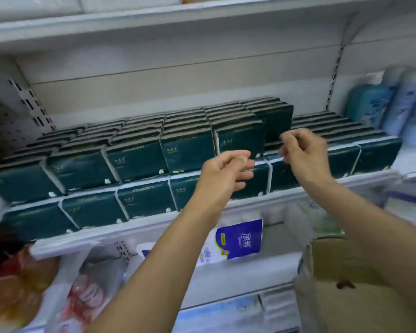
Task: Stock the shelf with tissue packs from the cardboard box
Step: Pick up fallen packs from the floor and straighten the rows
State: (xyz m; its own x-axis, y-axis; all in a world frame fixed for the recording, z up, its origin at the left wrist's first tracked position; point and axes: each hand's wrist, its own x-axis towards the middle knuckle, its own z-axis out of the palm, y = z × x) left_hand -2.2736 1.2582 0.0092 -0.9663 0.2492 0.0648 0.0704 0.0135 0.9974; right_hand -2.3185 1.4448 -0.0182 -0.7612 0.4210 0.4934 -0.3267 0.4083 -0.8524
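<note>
Dark green tissue packs point(139, 159) fill the white shelf point(250, 203) in two layers, several rows deep. The upper layer ends at a pack point(238, 138) near the middle; right of it only the lower layer point(375, 152) shows. My left hand point(223, 174) hovers in front of that end pack, fingers loosely curled, holding nothing. My right hand point(303, 150) hangs just right of it, fingers also loosely curled and empty. The brown cardboard box point(346, 280) sits at the lower right, partly behind my right forearm; its contents are hidden.
Blue bottles point(394, 104) stand on the shelf to the right. A blue-and-white tissue pack point(235, 239) lies on the shelf below. Red and pink packaged goods point(17, 280) are at the lower left. Another shelf point(154, 18) runs overhead.
</note>
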